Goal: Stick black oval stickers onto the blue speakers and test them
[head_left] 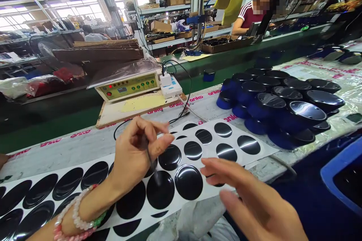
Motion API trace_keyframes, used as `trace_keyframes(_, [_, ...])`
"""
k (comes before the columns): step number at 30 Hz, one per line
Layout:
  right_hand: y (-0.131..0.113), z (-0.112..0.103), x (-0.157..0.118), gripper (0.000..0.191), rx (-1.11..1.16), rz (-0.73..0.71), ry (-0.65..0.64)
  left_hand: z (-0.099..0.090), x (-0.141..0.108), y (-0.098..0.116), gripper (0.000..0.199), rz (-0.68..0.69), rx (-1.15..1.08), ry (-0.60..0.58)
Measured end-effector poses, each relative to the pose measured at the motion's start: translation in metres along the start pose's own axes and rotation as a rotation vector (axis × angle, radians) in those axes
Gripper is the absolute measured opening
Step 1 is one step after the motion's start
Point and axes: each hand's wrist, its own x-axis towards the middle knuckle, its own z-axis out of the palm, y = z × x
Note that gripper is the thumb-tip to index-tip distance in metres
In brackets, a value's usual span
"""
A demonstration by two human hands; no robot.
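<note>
Above sheets of round black stickers, my left hand [135,154], with bead bracelets at its wrist, has its fingers curled round a thin dark tool [152,160]. The tool's lower end is smeared by motion, and its kind cannot be made out. Its tip points down at a round black sticker [160,192] on the white backing sheet [207,158]. My right hand [251,199] hovers at the sheet's right side, thumb and fingers apart, with nothing seen in it. A smaller-disc sheet [266,152] lies partly under or beside the front one.
Stacked dark blue cups with glossy black tops [271,101] stand at the right. Behind the sheets is a control box [127,88] with a white adapter [170,86] and black cables [190,83]. A blue-rimmed bin [329,171] is at lower right. Another person [251,17] sits across.
</note>
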Motion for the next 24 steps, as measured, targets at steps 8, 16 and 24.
trace_keyframes(8, [0.057,0.016,0.032,0.025,0.191,0.249,-0.021,0.022,-0.018,-0.017,0.048,0.015,0.493,-1.003])
trace_keyframes(16, [0.059,0.018,0.031,0.023,0.136,0.247,-0.016,0.038,-0.006,-0.026,0.021,0.182,0.791,-1.068])
trace_keyframes(24, [0.06,0.019,0.03,0.02,0.091,0.206,-0.036,0.03,-0.009,-0.034,0.022,0.284,0.655,-1.017])
